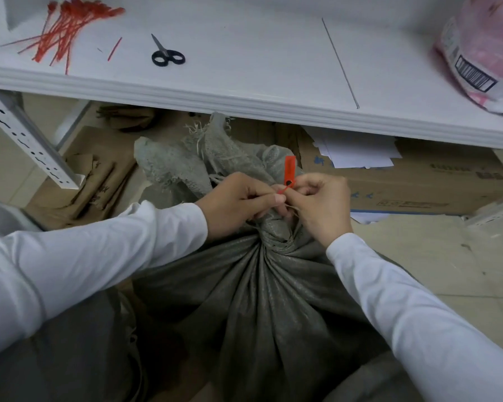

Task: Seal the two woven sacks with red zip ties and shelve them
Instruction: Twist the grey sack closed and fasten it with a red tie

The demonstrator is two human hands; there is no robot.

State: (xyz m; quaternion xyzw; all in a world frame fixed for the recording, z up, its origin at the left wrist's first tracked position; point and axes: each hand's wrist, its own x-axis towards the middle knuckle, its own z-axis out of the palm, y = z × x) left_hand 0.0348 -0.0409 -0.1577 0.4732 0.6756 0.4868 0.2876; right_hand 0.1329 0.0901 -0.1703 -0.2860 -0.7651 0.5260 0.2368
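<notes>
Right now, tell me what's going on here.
A person in white sleeves is sealing a grey woven sack that stands on the floor. The left hand and right hand both pinch a red zip tie at the sack's gathered neck, its flat tag pointing up. The sack is not yet shelved. On the white shelf above lie a pile of spare red zip ties, black-handled scissors and a pink plastic bag with a barcode label.

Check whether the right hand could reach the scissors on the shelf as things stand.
Probably yes, once freed. The scissors lie in the open on the shelf, nothing over them. But the right hand is pinching the red zip tie at the neck of the sack, so it must let go first.
</notes>
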